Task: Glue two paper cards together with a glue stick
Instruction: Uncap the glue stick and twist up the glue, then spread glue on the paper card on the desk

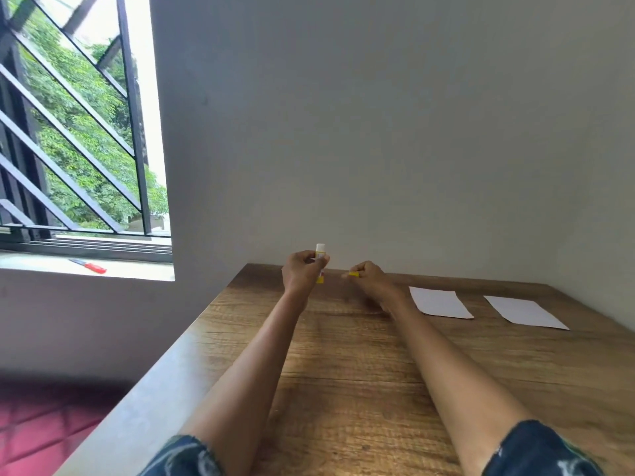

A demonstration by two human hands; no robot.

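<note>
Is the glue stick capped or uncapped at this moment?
Uncapped. The left hand holds the glue stick upright with its white top bare, while the right hand pinches a small yellow cap apart from it.

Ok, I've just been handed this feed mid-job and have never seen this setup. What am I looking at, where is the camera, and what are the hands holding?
There is no machine here: a person works with bare hands, and the one camera sits on their head, looking forward and down along both arms. The left hand grips a glue stick upright, with its white tip on top. The right hand pinches a small yellow piece, probably the cap, apart from the stick. Two white paper cards lie flat and side by side, not touching, on the wooden table, to the right of the hands. A red pen-like thing lies on the window sill.
</note>
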